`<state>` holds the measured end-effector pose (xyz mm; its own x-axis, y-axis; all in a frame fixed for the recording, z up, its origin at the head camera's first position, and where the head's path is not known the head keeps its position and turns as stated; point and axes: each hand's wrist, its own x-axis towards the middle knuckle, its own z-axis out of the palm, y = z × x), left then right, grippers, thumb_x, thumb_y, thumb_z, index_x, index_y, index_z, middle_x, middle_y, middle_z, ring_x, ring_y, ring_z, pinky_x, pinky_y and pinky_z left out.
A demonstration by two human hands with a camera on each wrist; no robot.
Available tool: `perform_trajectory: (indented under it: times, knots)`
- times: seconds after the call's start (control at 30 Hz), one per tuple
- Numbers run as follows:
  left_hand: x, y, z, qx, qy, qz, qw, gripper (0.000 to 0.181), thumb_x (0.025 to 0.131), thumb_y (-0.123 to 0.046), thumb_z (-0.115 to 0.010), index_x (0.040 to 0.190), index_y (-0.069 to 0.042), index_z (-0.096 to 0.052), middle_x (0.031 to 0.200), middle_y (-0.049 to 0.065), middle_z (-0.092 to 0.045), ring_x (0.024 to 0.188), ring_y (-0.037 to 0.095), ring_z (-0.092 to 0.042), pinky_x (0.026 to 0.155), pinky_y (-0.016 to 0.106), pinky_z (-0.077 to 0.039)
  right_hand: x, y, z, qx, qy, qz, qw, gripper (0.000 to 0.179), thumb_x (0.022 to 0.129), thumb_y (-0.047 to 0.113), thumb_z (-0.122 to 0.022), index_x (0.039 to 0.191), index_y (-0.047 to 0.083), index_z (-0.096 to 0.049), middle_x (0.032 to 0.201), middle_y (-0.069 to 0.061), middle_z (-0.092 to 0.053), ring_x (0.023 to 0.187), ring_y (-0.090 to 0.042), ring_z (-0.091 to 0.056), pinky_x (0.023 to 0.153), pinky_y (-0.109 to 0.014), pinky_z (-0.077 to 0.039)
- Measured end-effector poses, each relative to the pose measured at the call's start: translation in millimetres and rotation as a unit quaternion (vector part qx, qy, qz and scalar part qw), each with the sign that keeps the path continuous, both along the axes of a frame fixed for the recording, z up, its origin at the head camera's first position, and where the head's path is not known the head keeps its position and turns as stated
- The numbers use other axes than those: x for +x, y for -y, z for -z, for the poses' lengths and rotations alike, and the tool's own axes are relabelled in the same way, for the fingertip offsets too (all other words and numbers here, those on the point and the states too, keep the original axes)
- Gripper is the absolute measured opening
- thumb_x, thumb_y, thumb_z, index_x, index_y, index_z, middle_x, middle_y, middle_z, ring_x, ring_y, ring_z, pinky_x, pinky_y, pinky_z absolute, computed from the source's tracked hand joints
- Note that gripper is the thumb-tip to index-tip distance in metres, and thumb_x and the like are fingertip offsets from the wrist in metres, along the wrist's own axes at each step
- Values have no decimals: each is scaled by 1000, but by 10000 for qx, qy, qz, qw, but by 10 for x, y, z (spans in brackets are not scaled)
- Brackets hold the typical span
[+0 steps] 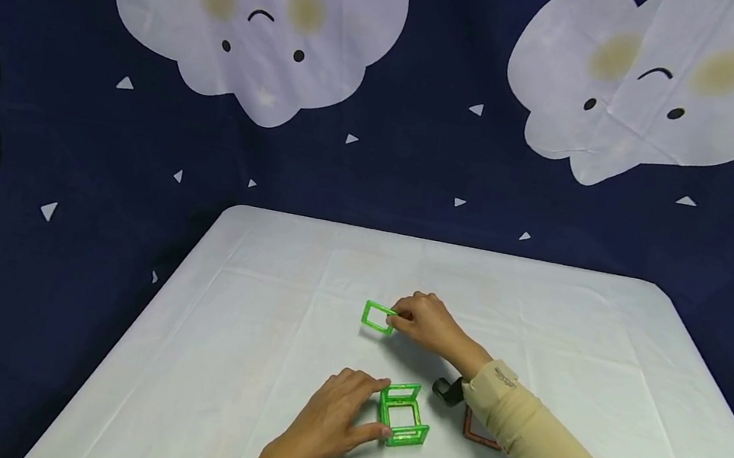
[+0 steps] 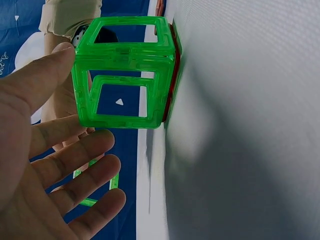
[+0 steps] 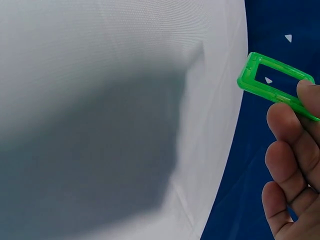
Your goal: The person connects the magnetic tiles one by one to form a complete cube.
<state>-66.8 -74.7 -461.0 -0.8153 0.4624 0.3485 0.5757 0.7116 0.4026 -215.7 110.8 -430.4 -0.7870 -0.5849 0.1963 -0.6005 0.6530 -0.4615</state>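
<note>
Green see-through magnetic tiles form a partly built box (image 1: 407,435) on the white table, with a red edge (image 2: 172,75) along its base. My left hand (image 1: 332,416) holds this box from its left side, thumb at the near corner and index finger at the far one; the other fingers spread free in the left wrist view. Farther back, above the table, my right hand (image 1: 427,322) pinches a single green square magnetic tile (image 1: 366,313) by one edge, between thumb and fingers. That tile (image 3: 247,75) is an open frame, tilted in the right wrist view.
A reddish-brown square tile (image 1: 481,439) lies on the table (image 1: 243,305), partly hidden under the right forearm. Dark blue cloth (image 1: 417,173) with white clouds hangs behind the table's far edge. Black wrist straps (image 1: 450,391) sit on both wrists.
</note>
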Motion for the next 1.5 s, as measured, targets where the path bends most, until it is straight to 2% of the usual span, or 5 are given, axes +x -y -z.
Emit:
perform_trajectory:
  times: [0.53, 0.8, 0.97, 1.23, 1.5]
  knots:
    - [-19, 17, 11, 14, 7, 122, 9999, 59, 82, -53, -62, 128, -18, -56, 109, -5, -63, 99, 9, -54, 86, 30, -45, 106, -159, -8, -85, -155, 228, 9996, 9, 85, 24, -69, 86, 16, -73, 77, 6, -67, 71, -6, -52, 75, -31, -40]
    - [-20, 8, 22, -12, 36, 129, 9999, 58, 82, -53, -63, 128, -19, -56, 109, -6, -63, 98, 9, -54, 85, 29, -45, 217, -257, -26, -241, -285, 528, 9979, 8, 84, 23, -70, 86, 15, -73, 75, 6, -67, 72, -7, -55, 76, -34, -41]
    - [-41, 8, 34, 82, -163, 170, 9997, 59, 80, -52, -65, 127, -17, -57, 107, -5, -63, 97, 9, -54, 86, 29, -45, 279, -315, -50, -294, -267, 667, 9970, 9, 84, 22, -70, 86, 15, -73, 76, 6, -67, 73, -8, -55, 77, -35, -41]
    - [-47, 12, 35, 173, -207, 198, 9994, 59, 80, -52, -65, 127, -17, -57, 106, -5, -63, 97, 9, -54, 85, 28, -45, 356, -380, -45, -348, -406, 862, 9948, 9, 82, 21, -72, 85, 13, -74, 72, 6, -68, 69, -6, -53, 70, -29, -38]
    - [-53, 16, 34, 186, -229, 194, 9994, 60, 79, -50, -67, 127, -16, -57, 105, -4, -64, 96, 9, -54, 86, 28, -45, 498, -449, -22, -315, -400, 1212, 9913, 8, 83, 23, -71, 84, 15, -74, 71, 9, -66, 68, -4, -50, 69, -28, -38]
